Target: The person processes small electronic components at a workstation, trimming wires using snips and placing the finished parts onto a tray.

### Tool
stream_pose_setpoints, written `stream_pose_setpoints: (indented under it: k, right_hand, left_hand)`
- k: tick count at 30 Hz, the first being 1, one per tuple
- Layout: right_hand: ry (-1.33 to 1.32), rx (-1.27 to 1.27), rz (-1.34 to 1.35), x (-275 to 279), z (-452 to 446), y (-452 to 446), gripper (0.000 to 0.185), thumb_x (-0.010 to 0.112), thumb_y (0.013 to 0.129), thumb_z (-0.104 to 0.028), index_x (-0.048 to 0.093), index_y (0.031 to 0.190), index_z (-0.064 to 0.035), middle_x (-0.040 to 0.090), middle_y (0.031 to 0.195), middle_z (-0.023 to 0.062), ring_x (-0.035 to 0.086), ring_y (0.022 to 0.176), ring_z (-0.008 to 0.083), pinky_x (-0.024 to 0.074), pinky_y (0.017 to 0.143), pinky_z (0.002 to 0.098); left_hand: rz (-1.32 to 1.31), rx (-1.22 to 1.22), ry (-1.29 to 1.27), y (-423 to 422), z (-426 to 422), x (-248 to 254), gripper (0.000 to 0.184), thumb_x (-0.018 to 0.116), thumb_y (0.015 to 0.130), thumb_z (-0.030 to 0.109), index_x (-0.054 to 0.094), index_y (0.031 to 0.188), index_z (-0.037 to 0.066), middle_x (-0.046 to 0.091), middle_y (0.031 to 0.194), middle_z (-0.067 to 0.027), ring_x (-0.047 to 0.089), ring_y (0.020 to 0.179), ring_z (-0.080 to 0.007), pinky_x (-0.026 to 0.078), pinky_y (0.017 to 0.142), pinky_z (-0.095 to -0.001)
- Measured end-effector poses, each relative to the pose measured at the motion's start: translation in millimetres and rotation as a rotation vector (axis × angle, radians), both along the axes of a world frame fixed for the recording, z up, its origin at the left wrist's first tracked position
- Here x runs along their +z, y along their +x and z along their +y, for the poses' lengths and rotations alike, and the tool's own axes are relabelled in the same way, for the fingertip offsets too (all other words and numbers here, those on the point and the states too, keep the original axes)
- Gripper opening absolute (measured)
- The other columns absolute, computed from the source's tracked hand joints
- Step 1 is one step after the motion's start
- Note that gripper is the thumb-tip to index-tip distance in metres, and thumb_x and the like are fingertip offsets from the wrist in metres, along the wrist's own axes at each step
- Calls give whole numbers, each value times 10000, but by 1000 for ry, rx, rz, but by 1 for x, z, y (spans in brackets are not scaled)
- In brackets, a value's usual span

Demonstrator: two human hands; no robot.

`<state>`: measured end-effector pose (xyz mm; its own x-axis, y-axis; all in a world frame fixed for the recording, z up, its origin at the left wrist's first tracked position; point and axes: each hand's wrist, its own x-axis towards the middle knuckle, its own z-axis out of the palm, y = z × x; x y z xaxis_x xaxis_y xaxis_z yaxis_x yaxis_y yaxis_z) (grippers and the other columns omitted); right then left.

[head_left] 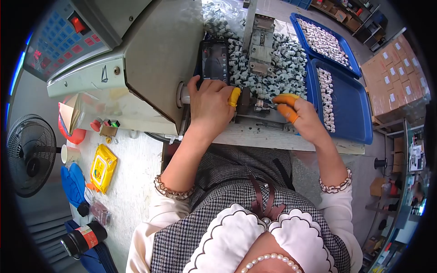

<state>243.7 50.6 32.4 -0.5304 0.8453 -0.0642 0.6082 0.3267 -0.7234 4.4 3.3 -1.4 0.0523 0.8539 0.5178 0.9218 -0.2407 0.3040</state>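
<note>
Best keep the small fitting (261, 105) in line with the dark block (246, 97) to its left — right hand (307, 120) pinching its right end, steadily — while the left hand (211, 103) curls beside the machine (161, 59), its grip impossible to tell.

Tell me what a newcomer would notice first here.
Probably the heap of small white and dark parts at the top centre, with blue trays at its right. Then the orange finger covers on the right hand, and the bright yellow packet on the table at the left.
</note>
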Motion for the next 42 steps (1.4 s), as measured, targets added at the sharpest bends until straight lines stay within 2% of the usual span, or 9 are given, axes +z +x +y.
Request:
stream_pose_setpoints:
  k: [2, 4, 12, 23, 28, 31, 38, 41, 42]
  right_hand:
    - [379, 143, 28, -13, -7, -1, 334, 652, 852, -241, 644, 1102, -19, 638, 1052, 141, 609, 854, 299, 488, 768, 357]
    - [369, 146, 18, -12, -13, -3, 359, 671, 833, -261, 648, 1099, -21, 617, 1126, 150, 601, 931, 318, 491, 792, 374]
    - [440, 25, -69, -26, 1, -17, 390, 690, 817, -286, 653, 1081, -1, 645, 1067, 160, 629, 847, 358, 516, 748, 400]
    - [556, 30, -193, -12, -10, -15, 398, 703, 799, -282, 655, 1064, 10, 649, 1016, 168, 641, 823, 336, 529, 717, 389]
    - [612, 170, -26, -11, -12, -19, 407, 712, 790, -288, 658, 1068, 4, 648, 1036, 168, 644, 817, 334, 532, 714, 382]
    - [590, 90, -44, -6, -8, -15, 418, 718, 783, -300, 659, 1067, 1, 647, 1054, 173, 647, 827, 335, 535, 721, 379]
    - [641, 111, -244, -14, -6, -21, 374, 699, 810, -281, 667, 1068, -13, 648, 1057, 155, 654, 796, 308, 541, 728, 367]
    - [652, 167, 50, -8, 2, -17, 352, 665, 844, -283, 668, 1073, -16, 647, 982, 182, 655, 770, 295, 527, 679, 363]
    - [443, 91, 88, 2, 4, -12, 328, 648, 859, -264, 665, 1070, -13, 636, 932, 200, 653, 764, 300, 509, 656, 362]
  left_hand:
    - [15, 0, -11, 0, 2, 0, 211, 625, 682, 34, 688, 879, 77, 645, 917, -25, 577, 941, -200, 278, 1015, -480]
    - [19, 18, 8, 1, 3, -1, 180, 628, 690, 39, 685, 858, 70, 648, 889, -31, 581, 911, -208, 283, 1014, -474]
    - [44, 29, -39, 5, 9, 4, 105, 624, 712, 52, 671, 806, 58, 637, 831, -61, 587, 872, -225, 307, 994, -460]
    - [-1, 4, -21, 6, 13, 3, 44, 625, 723, 74, 651, 753, 53, 595, 731, -76, 577, 790, -255, 395, 847, -399]
    - [-7, -8, -4, 5, 14, 4, 42, 614, 730, 77, 644, 741, 50, 603, 717, -81, 584, 774, -262, 407, 811, -394]
    - [2, -14, -60, 3, 17, 3, 54, 601, 732, 75, 645, 745, 45, 622, 712, -99, 599, 745, -276, 416, 784, -394]
    - [-3, 30, -188, 5, 21, 14, 62, 615, 695, 102, 651, 719, 57, 656, 695, -114, 635, 737, -271, 416, 809, -372]
    - [-37, 48, -273, 5, 18, 19, 120, 619, 771, 119, 687, 864, 84, 664, 786, -114, 621, 781, -298, 426, 861, -399]
    - [-123, -110, -119, 5, 18, 14, 160, 640, 777, 162, 693, 916, 103, 666, 833, -94, 617, 827, -281, 408, 903, -412]
